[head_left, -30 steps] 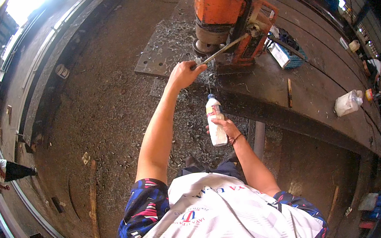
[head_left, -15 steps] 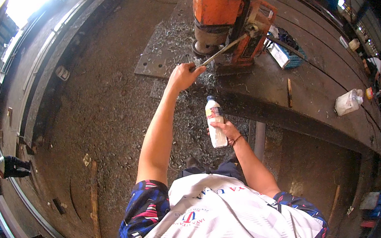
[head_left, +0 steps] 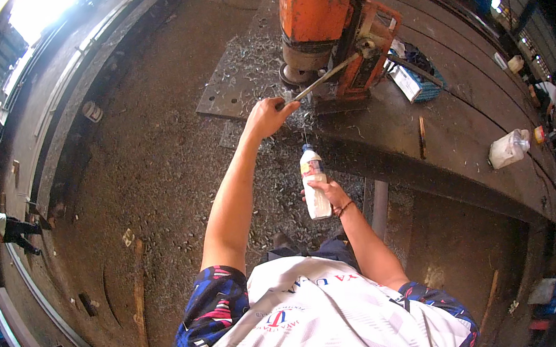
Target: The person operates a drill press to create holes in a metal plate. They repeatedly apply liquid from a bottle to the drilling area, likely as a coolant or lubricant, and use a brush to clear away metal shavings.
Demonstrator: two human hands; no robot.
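Smooth plastic bottle (head_left: 312,169); scuffed painted-metal drill (head_left: 316,17)

Metalworking workshop. At far centre, an orange drilling machine (head_left: 318,17) stands among curled metal shavings (head_left: 240,69); long steel beams (head_left: 73,93) line the left. Bright openings (head_left: 44,12), blurred by glare, probably belong to an industrial shed.
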